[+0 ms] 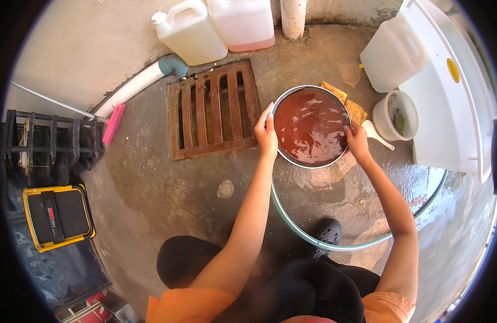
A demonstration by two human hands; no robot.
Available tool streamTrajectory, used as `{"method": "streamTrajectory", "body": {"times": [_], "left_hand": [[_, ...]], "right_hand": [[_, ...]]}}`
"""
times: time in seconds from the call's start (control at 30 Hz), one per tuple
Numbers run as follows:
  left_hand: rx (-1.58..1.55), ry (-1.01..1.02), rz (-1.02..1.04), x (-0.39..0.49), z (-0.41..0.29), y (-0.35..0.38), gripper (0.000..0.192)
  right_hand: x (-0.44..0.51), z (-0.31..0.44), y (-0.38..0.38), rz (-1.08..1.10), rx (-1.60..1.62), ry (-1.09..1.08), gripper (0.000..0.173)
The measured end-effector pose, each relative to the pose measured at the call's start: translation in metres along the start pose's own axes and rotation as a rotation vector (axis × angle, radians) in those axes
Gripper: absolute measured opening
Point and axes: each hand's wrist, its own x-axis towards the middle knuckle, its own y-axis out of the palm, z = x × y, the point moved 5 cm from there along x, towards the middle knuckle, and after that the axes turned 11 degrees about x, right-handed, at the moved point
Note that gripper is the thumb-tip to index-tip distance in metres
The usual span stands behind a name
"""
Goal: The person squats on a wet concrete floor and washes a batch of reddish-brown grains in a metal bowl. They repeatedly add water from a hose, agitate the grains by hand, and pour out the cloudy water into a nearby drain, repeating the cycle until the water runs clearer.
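A round metal-rimmed pan [312,126] full of reddish-brown liquid is held between my two hands, above the concrete floor. My left hand [267,133] grips its left rim, with the fingers partly hidden behind the wall. On the opposite side, my right hand [356,140] has its thumb over the rim and the fingers underneath or behind. Yellow-orange sponges [355,111] lie just beyond the pan's right edge. A white plastic spoon or scoop [377,135] rests by my right hand, next to a translucent plastic tub [414,121] with dark bits inside.
A rusty drain grate [213,147] is left of the pan. Plastic jerrycans [194,38] stand against the wall; another jerrycan [388,56] leans by a large white bin [438,141]. A green hose [297,230] curves past my shoe. A pink brush [113,124] and black racks are far left.
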Motion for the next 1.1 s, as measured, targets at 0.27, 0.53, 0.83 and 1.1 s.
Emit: {"method": "streamTrajectory", "body": {"times": [0.27, 0.53, 0.83, 1.1], "left_hand": [[-0.206, -0.065, 0.112, 0.006, 0.006, -0.004, 0.037], [-0.239, -0.100, 0.107, 0.013, 0.016, -0.016, 0.043], [-0.308, -0.141, 0.113, 0.020, 0.036, -0.019, 0.043], [-0.248, -0.117, 0.074, 0.022, 0.030, -0.022, 0.038]], "right_hand": [[-0.005, 0.012, 0.004, -0.005, -0.001, -0.027, 0.023], [0.000, 0.036, 0.015, 0.018, -0.032, -0.101, 0.019], [-0.004, 0.054, 0.023, 0.046, -0.079, -0.142, 0.018], [-0.008, 0.067, 0.029, 0.058, -0.119, -0.103, 0.019]]}}
